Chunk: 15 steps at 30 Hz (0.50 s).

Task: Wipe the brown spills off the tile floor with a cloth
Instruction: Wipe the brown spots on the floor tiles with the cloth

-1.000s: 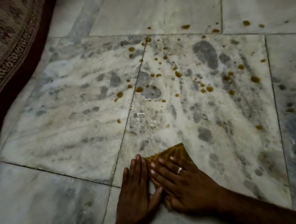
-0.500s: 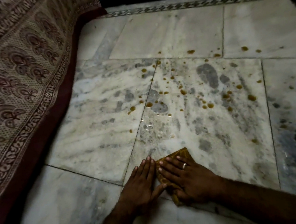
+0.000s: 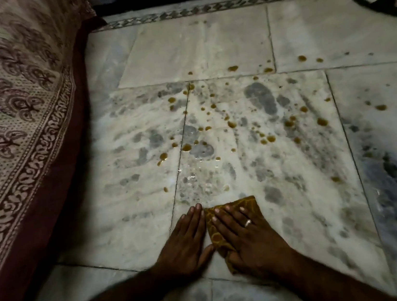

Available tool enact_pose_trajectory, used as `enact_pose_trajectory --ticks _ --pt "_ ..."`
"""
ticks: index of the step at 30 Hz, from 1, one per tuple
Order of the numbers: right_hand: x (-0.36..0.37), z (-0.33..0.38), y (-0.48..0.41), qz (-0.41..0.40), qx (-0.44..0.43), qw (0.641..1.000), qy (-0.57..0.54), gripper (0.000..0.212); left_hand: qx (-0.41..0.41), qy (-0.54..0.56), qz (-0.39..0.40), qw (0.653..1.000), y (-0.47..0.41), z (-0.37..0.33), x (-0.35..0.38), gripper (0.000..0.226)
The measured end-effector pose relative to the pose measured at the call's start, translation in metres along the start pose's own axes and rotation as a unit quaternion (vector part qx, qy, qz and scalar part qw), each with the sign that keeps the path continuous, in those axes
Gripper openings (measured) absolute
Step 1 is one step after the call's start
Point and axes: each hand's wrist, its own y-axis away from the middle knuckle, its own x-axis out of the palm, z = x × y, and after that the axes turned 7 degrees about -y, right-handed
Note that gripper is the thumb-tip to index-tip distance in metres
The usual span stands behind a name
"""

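A folded yellow-brown patterned cloth (image 3: 246, 204) lies flat on the grey-veined marble tile floor (image 3: 137, 209). My right hand (image 3: 247, 240), with a ring on one finger, presses palm-down on the cloth and covers most of it. My left hand (image 3: 187, 240) lies flat on the bare tile just left of the cloth, fingers together, thumb touching the cloth's edge. Several brown spill drops (image 3: 187, 147) are scattered over the tiles beyond both hands, toward the far wall. A wet smeared patch (image 3: 196, 178) glistens just ahead of my fingertips.
A patterned fabric with a dark maroon border (image 3: 14, 139) hangs down along the left side of the floor. A dark band and a decorated tile strip (image 3: 236, 2) run along the far wall. A dark sandal (image 3: 380, 2) shows at the top right.
The view has tilted up and shows more of the far wall and the fabric. Both hands stay flat on the floor and the cloth, which have slid slightly forward.
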Motion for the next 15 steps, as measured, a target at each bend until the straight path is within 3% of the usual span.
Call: enact_pose_trajectory --ticks 4,7,9,11,13,15 --pt "0.001 0.006 0.001 -0.021 0.024 0.999 0.010 0.066 0.045 -0.010 0.030 0.998 -0.004 0.008 0.008 0.074" --pt "0.007 0.019 0.000 -0.019 0.088 0.996 0.025 0.068 0.107 0.004 0.150 0.983 -0.016 0.031 -0.004 0.092" --pt "0.011 0.031 -0.002 -0.028 0.143 0.989 0.023 0.069 0.159 -0.005 0.259 0.953 -0.032 0.050 -0.018 0.105" --pt "0.011 0.044 -0.006 -0.033 0.181 0.983 0.027 0.069 0.183 0.000 0.308 0.934 -0.039 0.055 -0.032 0.109" --pt "0.010 0.053 -0.008 -0.036 0.206 0.978 0.024 0.069 0.154 0.025 0.273 0.949 -0.033 0.051 -0.026 0.101" --pt "0.010 0.054 -0.008 -0.036 0.206 0.978 0.022 0.070 0.099 0.035 0.164 0.981 -0.017 0.039 -0.011 0.088"
